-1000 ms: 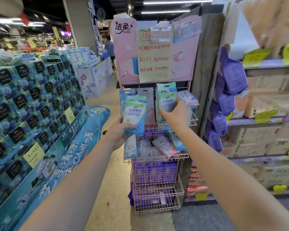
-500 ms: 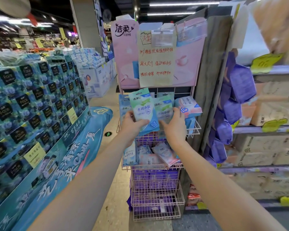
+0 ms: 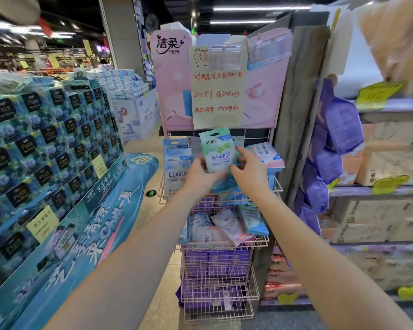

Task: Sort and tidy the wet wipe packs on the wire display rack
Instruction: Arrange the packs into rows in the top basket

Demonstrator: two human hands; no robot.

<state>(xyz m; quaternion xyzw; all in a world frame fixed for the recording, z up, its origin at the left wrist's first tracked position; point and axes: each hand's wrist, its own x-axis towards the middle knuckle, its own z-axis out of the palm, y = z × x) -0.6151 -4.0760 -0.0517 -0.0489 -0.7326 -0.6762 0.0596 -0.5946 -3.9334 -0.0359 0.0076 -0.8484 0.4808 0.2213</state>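
1. left hand [image 3: 200, 178]: fingers curled on the lower left of the green wipe pack [image 3: 218, 151]; right hand [image 3: 249, 173] pinches its right edge (forefinger above, thumb below).
2. pack upright, before the top basket of the pink wire rack [image 3: 221, 295]; loose packs [image 3: 227, 225] jumbled in the middle basket; blue boxes [image 3: 45, 144] stacked left.
3. both arms outstretched, hands close together.
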